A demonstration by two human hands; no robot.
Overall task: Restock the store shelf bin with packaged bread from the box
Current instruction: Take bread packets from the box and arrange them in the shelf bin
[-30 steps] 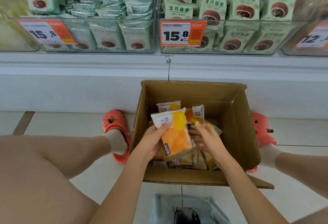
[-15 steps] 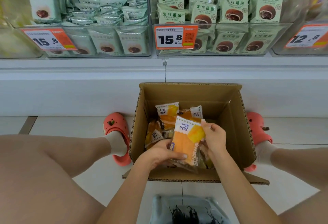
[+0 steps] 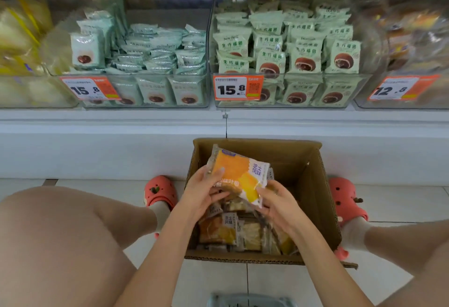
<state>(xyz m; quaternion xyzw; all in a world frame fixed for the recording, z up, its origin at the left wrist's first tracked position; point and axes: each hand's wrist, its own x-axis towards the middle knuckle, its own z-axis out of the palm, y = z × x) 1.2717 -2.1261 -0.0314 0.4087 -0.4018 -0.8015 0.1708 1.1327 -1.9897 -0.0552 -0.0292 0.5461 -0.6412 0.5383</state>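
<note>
An open cardboard box (image 3: pixel 313 185) stands on the floor between my feet, with several yellow and orange bread packs (image 3: pixel 228 231) in it. I hold a stack of bread packs (image 3: pixel 239 173) above the box, the top one orange and white. My left hand (image 3: pixel 202 191) grips the stack's left side, thumb on top. My right hand (image 3: pixel 279 206) holds its lower right corner. Clear shelf bins sit above: a partly filled bin (image 3: pixel 145 93) of pale green packs at centre left, and a fuller bin (image 3: pixel 291 93) at centre right.
Orange price tags (image 3: pixel 237 86) hang on the bin fronts. Further bins (image 3: pixel 401 46) flank both sides, blurred. A white shelf base (image 3: pixel 97 146) runs behind the box. My coral clogs (image 3: pixel 159 191) stand either side of it. A grey container (image 3: pixel 247 302) lies at the bottom edge.
The stack has risen out of the box and turned, its white end now to the right. My view has tilted up toward the shelf bins.
</note>
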